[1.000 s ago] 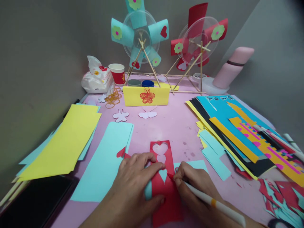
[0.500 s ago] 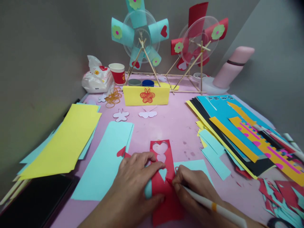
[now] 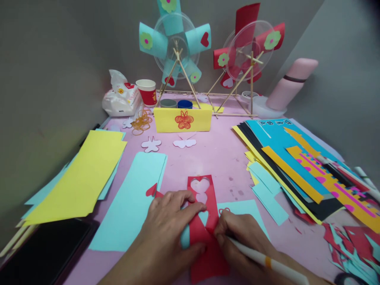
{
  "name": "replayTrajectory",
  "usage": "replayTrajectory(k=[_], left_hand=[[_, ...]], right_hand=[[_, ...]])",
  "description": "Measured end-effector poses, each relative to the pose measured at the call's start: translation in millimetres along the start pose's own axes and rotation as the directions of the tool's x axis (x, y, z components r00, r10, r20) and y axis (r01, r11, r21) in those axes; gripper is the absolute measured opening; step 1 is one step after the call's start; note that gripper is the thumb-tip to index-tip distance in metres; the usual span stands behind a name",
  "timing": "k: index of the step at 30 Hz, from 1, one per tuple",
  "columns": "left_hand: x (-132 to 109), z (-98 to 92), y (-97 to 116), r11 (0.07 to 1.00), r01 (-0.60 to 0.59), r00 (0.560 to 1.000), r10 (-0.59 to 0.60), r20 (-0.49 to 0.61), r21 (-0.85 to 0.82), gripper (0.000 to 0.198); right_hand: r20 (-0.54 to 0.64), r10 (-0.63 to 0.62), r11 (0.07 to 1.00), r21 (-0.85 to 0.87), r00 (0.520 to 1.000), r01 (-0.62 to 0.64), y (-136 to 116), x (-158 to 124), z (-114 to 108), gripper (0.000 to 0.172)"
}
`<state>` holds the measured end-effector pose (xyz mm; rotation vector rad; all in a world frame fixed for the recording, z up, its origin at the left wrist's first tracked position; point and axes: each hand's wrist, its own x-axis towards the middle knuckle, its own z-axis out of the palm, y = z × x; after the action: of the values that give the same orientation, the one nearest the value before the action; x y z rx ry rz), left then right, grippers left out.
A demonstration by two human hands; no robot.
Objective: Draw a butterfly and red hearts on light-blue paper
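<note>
My left hand [image 3: 170, 227] lies with fingers apart on a red paper strip [image 3: 209, 257], pressing it down. Heart-shaped holes are cut in the strip, and light blue paper shows through the lowest. In my right hand [image 3: 243, 233] is a white felt-tip pen [image 3: 261, 257] with an orange band, held in a writing grip at the strip's right edge. Its tip is hidden behind my fingers. Partly under that hand lies a light blue sheet [image 3: 252, 208] with red lines drawn on it. A small red paper heart [image 3: 151, 189] rests left of the strip.
Yellow sheets [image 3: 80, 174] and a dark tablet-like device [image 3: 44, 249] are at left. Coloured card [image 3: 267, 134], an orange ruler [image 3: 335, 190] and paper scraps [image 3: 353, 249] lie at right. Behind stand a blue paper wheel [image 3: 178, 47], a red one [image 3: 247, 23] and a pink bottle [image 3: 291, 87].
My right hand with the felt-tip pen has shifted very slightly left and down along the red strip. My left hand stays in place.
</note>
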<state>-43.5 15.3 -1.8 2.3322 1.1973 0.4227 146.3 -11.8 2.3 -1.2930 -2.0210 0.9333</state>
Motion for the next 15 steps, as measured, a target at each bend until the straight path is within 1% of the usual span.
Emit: replayTrajectory(k=[2, 7, 9, 13, 15], left_hand=[[-1, 0.3, 0, 1.0, 0.001, 1.0, -0.001, -0.001, 0.001, 0.057], [0, -0.5, 0, 1.0, 0.002, 1.0, -0.002, 0.004, 0.006, 0.058], [1, -1.2, 0, 1.0, 0.0, 1.0, 0.0, 0.01, 0.009, 0.057], [1, -2.1, 1, 1.0, -0.003, 1.0, 0.003, 0.01, 0.013, 0.054], [0, -1.8, 1, 1.0, -0.006, 1.0, 0.005, 0.003, 0.011, 0.054]], right_hand=[[-0.004, 0.023, 1.0, 0.013, 1.0, -0.023, 1, -1, 0, 0.015], [-0.067, 0.065, 0.998, 0.012, 0.996, -0.064, 5, -1, 3, 0.014], [-0.086, 0.055, 0.998, -0.02, 0.995, -0.057, 8, -1, 7, 0.014], [-0.142, -0.011, 0.991, -0.137, 0.99, -0.009, 13, -1, 12, 0.014], [-0.148, -0.026, 0.985, -0.172, 0.989, 0.0, 14, 0, 13, 0.014]])
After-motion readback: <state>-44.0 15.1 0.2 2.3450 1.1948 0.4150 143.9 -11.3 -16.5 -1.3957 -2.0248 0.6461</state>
